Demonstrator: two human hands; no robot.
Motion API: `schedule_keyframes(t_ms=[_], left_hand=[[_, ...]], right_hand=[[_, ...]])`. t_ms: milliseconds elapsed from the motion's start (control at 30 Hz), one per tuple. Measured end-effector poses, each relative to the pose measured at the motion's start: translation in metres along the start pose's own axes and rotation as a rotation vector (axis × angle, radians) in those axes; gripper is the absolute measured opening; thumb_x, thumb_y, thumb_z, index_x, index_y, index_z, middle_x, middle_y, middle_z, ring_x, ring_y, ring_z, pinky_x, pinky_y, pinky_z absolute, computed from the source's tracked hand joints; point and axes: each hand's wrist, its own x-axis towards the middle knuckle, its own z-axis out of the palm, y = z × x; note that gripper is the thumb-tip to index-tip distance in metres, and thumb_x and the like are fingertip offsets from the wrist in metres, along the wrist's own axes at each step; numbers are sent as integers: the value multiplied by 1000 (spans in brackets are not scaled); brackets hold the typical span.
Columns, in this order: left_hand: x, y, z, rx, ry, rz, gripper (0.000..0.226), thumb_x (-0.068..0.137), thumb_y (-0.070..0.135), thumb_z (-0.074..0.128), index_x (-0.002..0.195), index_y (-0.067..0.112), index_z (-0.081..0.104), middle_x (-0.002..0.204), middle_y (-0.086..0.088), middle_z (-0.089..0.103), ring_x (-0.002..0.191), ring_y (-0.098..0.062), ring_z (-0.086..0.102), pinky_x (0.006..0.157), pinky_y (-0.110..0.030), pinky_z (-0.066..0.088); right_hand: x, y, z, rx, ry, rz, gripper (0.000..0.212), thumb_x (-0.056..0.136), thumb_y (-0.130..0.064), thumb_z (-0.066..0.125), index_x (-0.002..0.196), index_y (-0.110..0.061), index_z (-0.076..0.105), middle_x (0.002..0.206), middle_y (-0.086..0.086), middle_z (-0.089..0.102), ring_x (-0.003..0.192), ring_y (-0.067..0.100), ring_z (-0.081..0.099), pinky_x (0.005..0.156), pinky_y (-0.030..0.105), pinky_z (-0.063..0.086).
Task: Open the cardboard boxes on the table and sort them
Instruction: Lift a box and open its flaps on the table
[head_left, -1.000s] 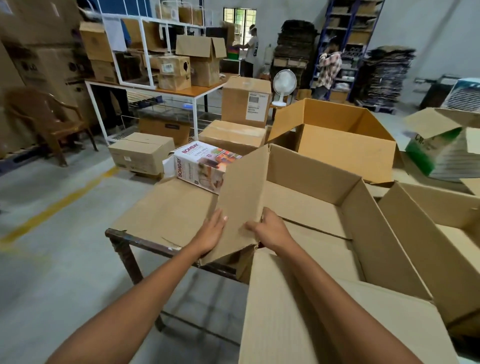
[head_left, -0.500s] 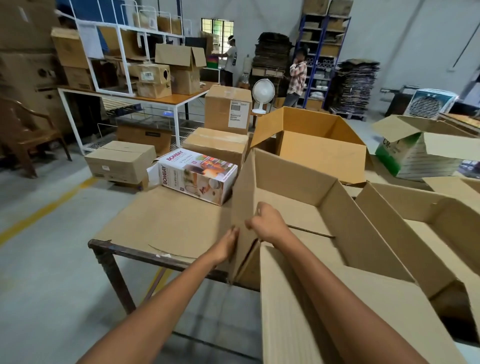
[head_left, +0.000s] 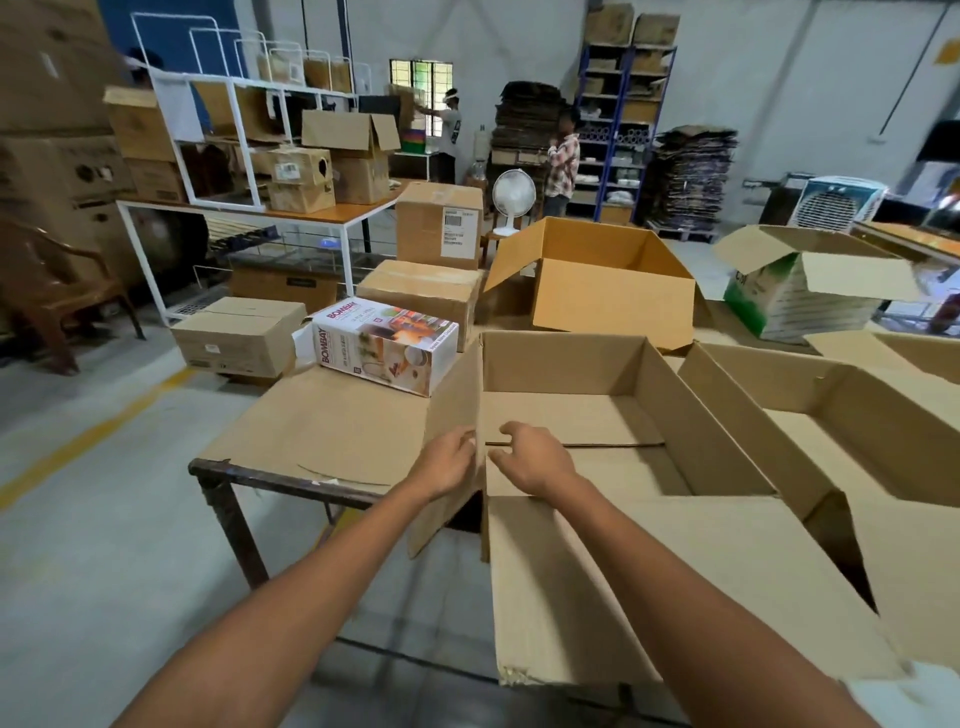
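now left grip (head_left: 449, 460) is clamping the side flap (head_left: 457, 395) of the open cardboard box (head_left: 571, 410) sitting at the counter's (head_left: 270, 477) near edge; right grip (head_left: 530, 457) is curling just beside the flap, cannot tell if clamped.

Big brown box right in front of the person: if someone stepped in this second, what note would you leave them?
Left hand grips the side flap of the near box from outside. Right hand, fingers curled, is at that flap's inner face; whether it holds it is unclear.
Near box stands open at the table edge, with a second open box beside it on the right and an orange open box behind.
Done: these boxes are open.
Left: the printed box lying on the table looks closed; open it, then probably sort.
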Motion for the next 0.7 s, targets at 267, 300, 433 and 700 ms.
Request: schedule_keyframes(t_ms=[267, 300, 433, 700], left_hand=[[-83, 33, -38, 183, 164, 205, 47, 102, 35, 44, 145, 17, 47, 147, -8, 48, 137, -26, 39, 114, -40, 33], [-97, 36, -42, 191, 206, 231, 48, 100, 37, 43, 144, 16, 48, 147, -8, 48, 137, -26, 39, 114, -40, 33], [-158, 39, -57, 249, 337, 269, 50, 98, 34, 45, 143, 12, 50, 147, -12, 46, 135, -27, 37, 111, -33, 28], [-262, 10, -80, 245, 500, 226, 45, 100, 28, 49, 139, 6, 52, 144, -13, 49, 135, -27, 41, 112, -14, 18]], right_hand=[[-77, -13, -20, 43, 191, -111, 53, 95, -31, 54, 145, -16, 46, 133, 9, 63, 124, 31, 55, 94, 38, 46], [-88, -17, -19, 83, 228, -128, 53, 95, -29, 54, 145, -17, 46, 136, 7, 61, 126, 29, 55, 96, 37, 45], [-130, -31, 0, 238, 351, -215, 53, 93, -26, 57, 145, -17, 47, 141, 4, 57, 126, 26, 53, 100, 36, 42], [-197, -71, 67, 493, 424, -326, 52, 92, -30, 56, 140, -14, 53, 141, 6, 57, 123, 24, 56, 99, 45, 51]])
